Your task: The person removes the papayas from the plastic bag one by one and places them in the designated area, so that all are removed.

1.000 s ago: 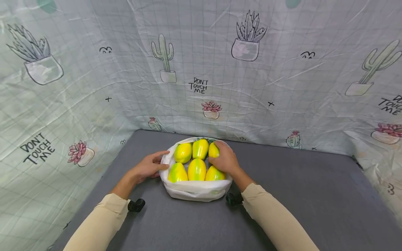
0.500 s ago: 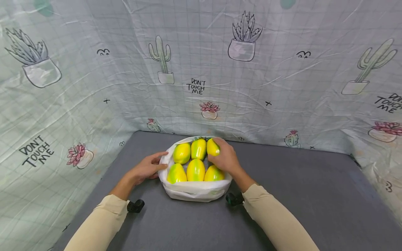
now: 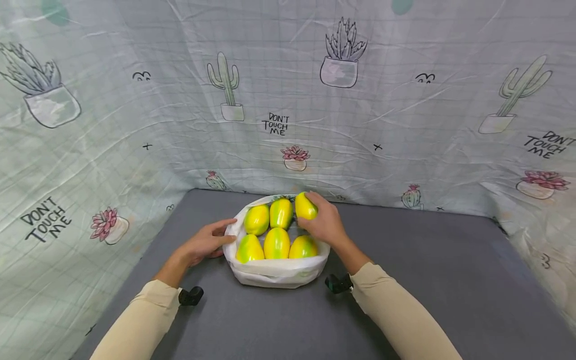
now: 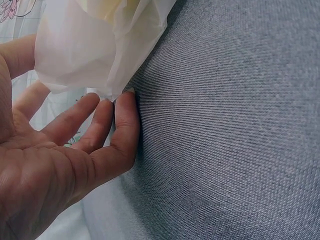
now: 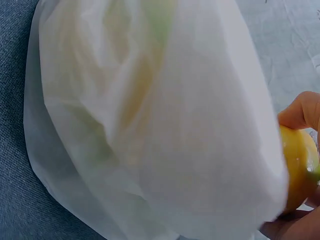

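A white plastic bag (image 3: 279, 279), its rim folded down, sits on the grey cloth surface with several shiny yellow-green mangoes (image 3: 276, 243) inside in two rows. My right hand (image 3: 325, 221) grips one mango (image 3: 306, 206) at the bag's back right, raised to about rim height. That mango (image 5: 298, 167) shows between thumb and fingers in the right wrist view, beyond the bag's side. My left hand (image 3: 204, 244) touches the bag's left side with loosely bent fingers. In the left wrist view, its fingertips (image 4: 127, 100) lie at the bag's lower edge, near the cloth.
Behind and to the left hangs a pale curtain (image 3: 252, 145) printed with cacti and lettering, meeting the grey surface (image 3: 405, 280) along its back edge. A small black device (image 3: 338, 283) is strapped at each wrist.
The right hand has lifted the back-right mango up from its spot among the others. The left hand stays at the bag's side. The head view has shifted slightly.
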`<state>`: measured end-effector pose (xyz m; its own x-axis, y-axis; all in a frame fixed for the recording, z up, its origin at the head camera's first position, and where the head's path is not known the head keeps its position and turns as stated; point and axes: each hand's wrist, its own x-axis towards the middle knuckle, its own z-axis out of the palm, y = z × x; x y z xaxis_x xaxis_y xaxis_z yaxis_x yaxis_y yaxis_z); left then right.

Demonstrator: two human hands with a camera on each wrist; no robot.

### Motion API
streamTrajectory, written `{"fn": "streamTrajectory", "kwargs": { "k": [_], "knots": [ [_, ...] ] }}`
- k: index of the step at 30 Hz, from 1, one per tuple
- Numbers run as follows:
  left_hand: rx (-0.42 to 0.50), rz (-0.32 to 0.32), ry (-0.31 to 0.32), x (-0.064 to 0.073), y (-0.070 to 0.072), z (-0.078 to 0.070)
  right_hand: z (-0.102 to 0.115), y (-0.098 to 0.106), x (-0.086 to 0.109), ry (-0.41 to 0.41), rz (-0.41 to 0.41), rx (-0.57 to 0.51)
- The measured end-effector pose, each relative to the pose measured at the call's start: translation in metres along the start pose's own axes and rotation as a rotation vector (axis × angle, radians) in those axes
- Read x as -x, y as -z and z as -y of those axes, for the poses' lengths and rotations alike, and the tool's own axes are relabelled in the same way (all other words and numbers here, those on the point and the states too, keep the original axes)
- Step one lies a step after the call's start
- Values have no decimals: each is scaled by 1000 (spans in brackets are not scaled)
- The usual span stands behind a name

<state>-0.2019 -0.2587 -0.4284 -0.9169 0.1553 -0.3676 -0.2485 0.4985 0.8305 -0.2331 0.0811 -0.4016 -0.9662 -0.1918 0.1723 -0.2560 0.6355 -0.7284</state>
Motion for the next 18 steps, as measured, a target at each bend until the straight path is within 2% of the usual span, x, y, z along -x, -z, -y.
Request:
{"fn": "streamTrajectory", "kwargs": {
  "k": [13, 18],
  "knots": [
    [25, 70, 12, 0, 5, -2, -3, 17, 6, 11, -14, 8],
    [40, 85, -6, 2, 6, -3, -8, 23, 8, 26, -29, -21]
  ]
}}
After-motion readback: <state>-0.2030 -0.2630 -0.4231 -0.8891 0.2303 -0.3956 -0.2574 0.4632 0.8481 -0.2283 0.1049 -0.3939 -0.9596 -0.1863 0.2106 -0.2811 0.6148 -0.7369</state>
